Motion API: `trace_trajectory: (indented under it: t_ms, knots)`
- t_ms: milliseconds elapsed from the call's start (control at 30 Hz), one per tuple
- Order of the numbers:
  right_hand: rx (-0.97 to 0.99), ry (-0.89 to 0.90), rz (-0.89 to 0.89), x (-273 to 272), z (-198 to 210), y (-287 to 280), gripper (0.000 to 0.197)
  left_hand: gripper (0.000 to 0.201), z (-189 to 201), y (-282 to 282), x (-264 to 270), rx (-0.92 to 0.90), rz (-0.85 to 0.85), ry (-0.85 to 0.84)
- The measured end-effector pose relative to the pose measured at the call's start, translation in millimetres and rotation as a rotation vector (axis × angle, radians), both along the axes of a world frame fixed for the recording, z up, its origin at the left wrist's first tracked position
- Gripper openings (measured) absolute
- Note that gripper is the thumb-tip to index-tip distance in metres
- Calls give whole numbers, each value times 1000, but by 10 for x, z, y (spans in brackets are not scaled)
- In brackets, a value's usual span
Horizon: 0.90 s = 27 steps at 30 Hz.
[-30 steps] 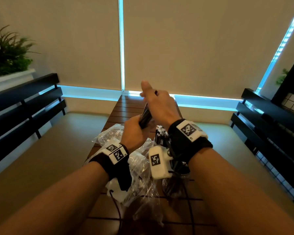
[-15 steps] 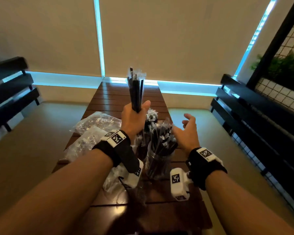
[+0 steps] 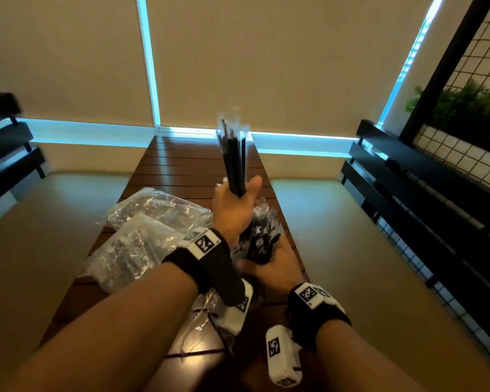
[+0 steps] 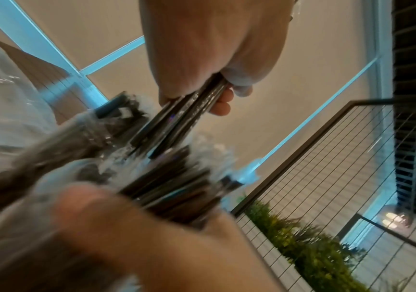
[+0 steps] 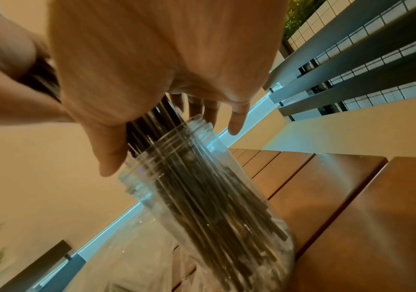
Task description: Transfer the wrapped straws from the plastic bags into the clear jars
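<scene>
Two bags [image 3: 142, 239] lie crumpled on the table [image 3: 181, 162], left of centre in the head view. Fingers of the left hand [image 3: 232, 207] are clamped round a bundle of straws [image 3: 234, 159], held upright at mid-frame. Just below, the right hand [image 3: 272, 267] rests with straight fingers [image 5: 236, 120] on the straws in a jar [image 5: 201, 197].

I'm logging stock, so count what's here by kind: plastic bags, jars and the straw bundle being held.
Clear crinkled plastic bags: 2 (film under the wrist unclear)
Clear plastic jars of black straws: 2
Bundle of black wrapped straws, in left hand: 1
Total: 5
</scene>
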State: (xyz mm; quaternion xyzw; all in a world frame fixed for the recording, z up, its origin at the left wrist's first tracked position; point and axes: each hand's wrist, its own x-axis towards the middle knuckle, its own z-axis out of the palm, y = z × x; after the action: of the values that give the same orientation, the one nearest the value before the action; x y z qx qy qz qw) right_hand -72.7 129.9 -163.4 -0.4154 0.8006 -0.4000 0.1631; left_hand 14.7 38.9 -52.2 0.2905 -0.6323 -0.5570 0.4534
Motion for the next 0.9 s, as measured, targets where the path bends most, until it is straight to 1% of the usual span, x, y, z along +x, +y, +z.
trace_trajectory:
  t_ms: [100, 200, 233, 300, 367, 400, 467, 533, 567, 600, 667, 733, 767, 833, 867, 900]
  knots:
    - [32, 82, -9, -77, -70, -49, 105, 37, -350, -7, 70, 0, -74, -77]
    - [-19, 196, -3, 75, 157, -67, 107, 48, -557, 27, 117, -14, -151, -166]
    - [-42, 178, 7, 139, 225, -59, 108, 50, -591, 21, 114, -7, -161, -186]
    - [-90, 77, -1, 212, 279, -46, 109, 53, -598, 17, 113, 29, -187, -201]
    - [-100, 6, -21, 253, 246, -24, 102, 65, -602, 4, 138, 72, -208, -192]
    - [-100, 0, -27, 269, 224, -21, 97, 72, -597, 9, 168, 65, -202, -204]
    - [-105, 13, -25, 293, 238, -27, 92, 77, -643, 6, 217, -21, -151, -221]
    - [-109, -10, 12, 286, 245, -39, 91, 73, -683, 16, 286, -128, -101, -237]
    - [-112, -32, 49, 277, 246, -39, 94, 69, -716, 7, 309, -176, -92, -249]
    - [-132, -51, 79, 259, 248, -35, 103, 66, -730, 7, 333, -211, -89, -278]
    - [-136, -73, 108, 211, 303, -12, 119, 66, -780, -14, 359, -244, -92, -317]
    - [-133, -129, 103, 240, 502, 50, 121, 65, -819, -45, 363, -260, -85, -351]
    - [-176, -161, 106, 257, 611, 74, 119, 57, -850, -60, 346, -291, -94, -359]
    - [-331, -138, 96, 344, 887, 100, 114, 21, -842, -38, 337, -329, -95, -379]
    - [-418, -82, 73, 403, 1027, 83, 110, 12, -831, -28, 335, -339, -93, -385]
    - [-496, -1, 44, 452, 1152, 45, 102, 12, -858, -41, 314, -346, -79, -382]
